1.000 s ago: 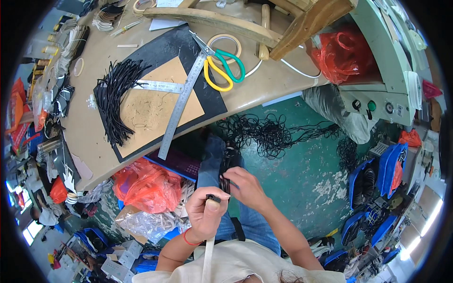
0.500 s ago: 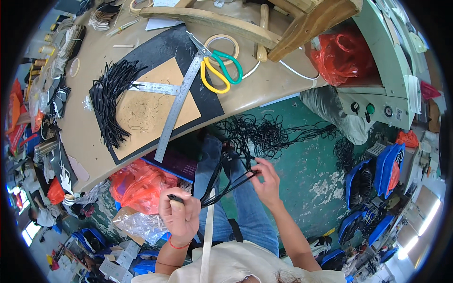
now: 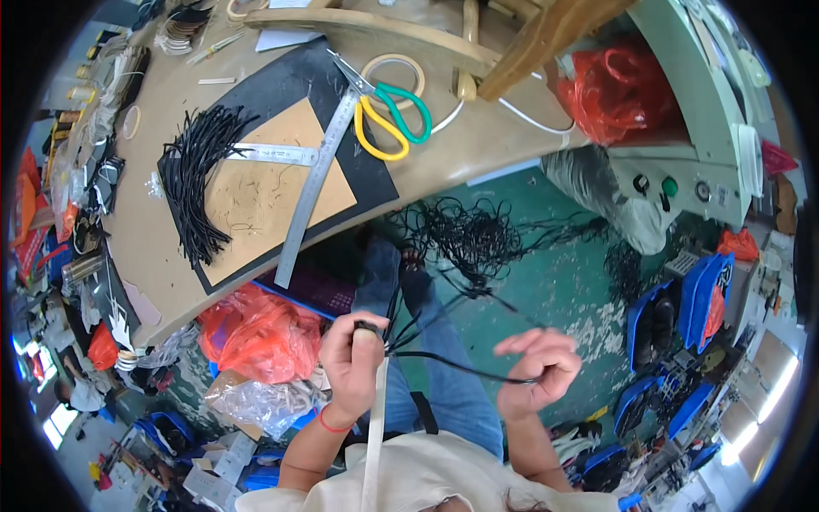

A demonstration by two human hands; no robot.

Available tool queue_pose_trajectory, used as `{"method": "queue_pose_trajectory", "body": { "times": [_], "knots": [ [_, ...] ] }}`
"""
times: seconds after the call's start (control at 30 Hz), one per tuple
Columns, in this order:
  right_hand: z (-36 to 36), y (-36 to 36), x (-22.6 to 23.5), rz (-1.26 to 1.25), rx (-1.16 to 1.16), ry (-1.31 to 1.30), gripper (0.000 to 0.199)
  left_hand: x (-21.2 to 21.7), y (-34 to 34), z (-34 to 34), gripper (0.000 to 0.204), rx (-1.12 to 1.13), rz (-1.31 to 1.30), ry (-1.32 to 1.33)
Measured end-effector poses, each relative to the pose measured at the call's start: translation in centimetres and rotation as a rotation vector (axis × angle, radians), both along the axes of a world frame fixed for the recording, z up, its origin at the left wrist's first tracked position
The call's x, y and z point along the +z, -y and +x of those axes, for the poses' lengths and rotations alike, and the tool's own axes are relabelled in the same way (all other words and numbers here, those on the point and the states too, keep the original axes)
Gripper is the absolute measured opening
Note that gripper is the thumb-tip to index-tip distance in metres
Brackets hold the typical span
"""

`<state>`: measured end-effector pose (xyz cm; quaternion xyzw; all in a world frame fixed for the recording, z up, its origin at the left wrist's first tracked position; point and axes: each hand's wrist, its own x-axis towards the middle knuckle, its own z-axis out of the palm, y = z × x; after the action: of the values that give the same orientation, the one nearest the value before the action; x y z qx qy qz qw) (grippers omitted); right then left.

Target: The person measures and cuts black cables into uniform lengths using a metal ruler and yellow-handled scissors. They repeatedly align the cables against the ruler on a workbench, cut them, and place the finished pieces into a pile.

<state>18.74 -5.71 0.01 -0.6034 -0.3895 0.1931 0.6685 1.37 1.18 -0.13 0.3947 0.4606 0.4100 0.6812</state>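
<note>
My left hand (image 3: 351, 365) is closed in a fist around a bunch of black cords, whose ends poke out by the thumb. Out to the right, my right hand (image 3: 537, 375) pinches one black cord (image 3: 452, 363), drawn across from the left fist over my lap. More strands hang between my legs toward a tangled heap of black cord (image 3: 469, 239) on the green floor. On the table lies a sheaf of cut black cords (image 3: 205, 188) on a tan board (image 3: 277, 200), with two steel rulers (image 3: 317, 192) overlapping there.
Scissors with yellow and green handles (image 3: 384, 141) rest beside a tape roll (image 3: 418, 77). A wooden frame (image 3: 384, 34) stands at the far edge. Red plastic bags (image 3: 264, 333) sit left of my legs. A pale green machine (image 3: 691, 175) is at the right.
My right hand has moved right and slightly down, drawing a cord out from the bunch. My left fist has shifted a little right and up.
</note>
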Motion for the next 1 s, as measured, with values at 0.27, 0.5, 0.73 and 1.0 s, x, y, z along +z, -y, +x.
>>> {"method": "queue_pose_trajectory", "body": {
  "times": [0.27,0.5,0.73,1.0],
  "knots": [
    [5.0,1.6,-7.8,-0.319,-0.419,-0.909,0.042,2.1,-0.3,-0.8,0.021,0.172,-0.065,0.257],
    [3.4,0.8,-7.1,-0.134,-0.059,-1.234,0.078,1.7,-0.8,-1.2,0.020,0.123,0.013,0.241],
    [2.2,1.5,-7.3,-0.095,0.148,-1.034,0.092,1.4,-0.6,-0.8,0.023,0.130,0.033,0.187],
    [1.4,2.3,-8.8,-0.388,0.099,-0.866,0.068,1.6,-0.8,-0.9,0.023,0.125,0.066,0.219]
  ]
}}
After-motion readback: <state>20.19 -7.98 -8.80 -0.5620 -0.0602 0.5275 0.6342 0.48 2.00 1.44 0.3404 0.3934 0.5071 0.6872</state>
